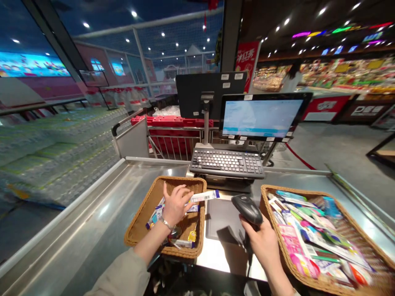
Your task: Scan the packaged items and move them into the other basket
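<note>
left hand (175, 204) open, fingers spread, holding nothing | slim white-and-blue carton (202, 196) just right of it, across woven wicker basket (180, 179) rim: light, stiff, pinch mid-length | right hand (259, 242) clenched on black handheld barcode scanner (247, 209)

POS keyboard (226, 162) | POS monitor (262, 118) | steel checkout counter (101, 213) | shrink-wrapped water bottles (55, 152)

Keyboard (226, 163) behind left basket (142, 209) and right basket (266, 205)

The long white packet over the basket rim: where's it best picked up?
Take the white packet by its end jutting past the rim of the wicker basket, coming from above, on the side away from the left hand. It looks flat and narrow, and that end lies free of the other packets.
</note>
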Demonstrator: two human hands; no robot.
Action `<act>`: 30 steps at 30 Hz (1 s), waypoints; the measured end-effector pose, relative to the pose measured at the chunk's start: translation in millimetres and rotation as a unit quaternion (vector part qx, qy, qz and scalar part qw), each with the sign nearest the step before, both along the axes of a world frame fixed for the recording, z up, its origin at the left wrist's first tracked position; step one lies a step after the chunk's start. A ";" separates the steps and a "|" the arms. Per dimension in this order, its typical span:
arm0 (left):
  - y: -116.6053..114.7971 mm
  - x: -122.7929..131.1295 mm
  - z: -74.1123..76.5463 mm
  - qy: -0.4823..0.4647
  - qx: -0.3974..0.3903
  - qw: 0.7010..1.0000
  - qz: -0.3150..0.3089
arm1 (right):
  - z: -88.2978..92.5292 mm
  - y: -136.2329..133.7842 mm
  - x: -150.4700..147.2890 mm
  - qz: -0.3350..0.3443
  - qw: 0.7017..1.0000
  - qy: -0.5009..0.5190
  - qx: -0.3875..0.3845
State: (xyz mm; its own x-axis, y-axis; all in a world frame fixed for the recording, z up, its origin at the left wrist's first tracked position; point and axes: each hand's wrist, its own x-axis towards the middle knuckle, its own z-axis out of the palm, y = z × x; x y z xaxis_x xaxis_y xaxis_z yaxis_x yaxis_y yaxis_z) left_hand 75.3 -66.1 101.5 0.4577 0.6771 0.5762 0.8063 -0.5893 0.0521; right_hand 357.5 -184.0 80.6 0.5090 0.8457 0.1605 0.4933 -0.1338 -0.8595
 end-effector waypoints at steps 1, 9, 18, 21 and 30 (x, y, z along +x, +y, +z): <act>-0.2 5.3 -0.4 0.000 0.009 1.000 -0.002 | -1.1 -1.6 1.2 0.001 1.000 -0.006 0.008; -2.0 36.4 1.9 0.006 0.045 0.999 0.004 | -5.6 -13.0 7.1 -0.011 0.994 -0.088 0.057; -3.1 58.2 3.9 -0.011 0.046 0.999 -0.009 | 1.7 -19.4 -2.6 0.018 0.981 -0.182 0.059; -4.0 62.3 6.0 -0.016 0.042 0.999 -0.022 | 2.0 -20.1 -4.6 0.024 0.979 -0.196 0.059; -5.7 70.4 12.2 -0.019 0.043 0.999 -0.025 | -1.8 -20.3 -3.1 0.033 0.972 -0.225 0.051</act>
State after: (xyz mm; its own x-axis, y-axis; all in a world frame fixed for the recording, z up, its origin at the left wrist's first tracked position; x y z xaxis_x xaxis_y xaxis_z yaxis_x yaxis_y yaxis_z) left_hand 145.7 -71.7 113.7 0.4671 0.6005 0.6490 0.7740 -0.6326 0.0283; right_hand 354.5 -204.4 78.8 0.3131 0.8417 0.4400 0.8271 -0.0140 -0.5619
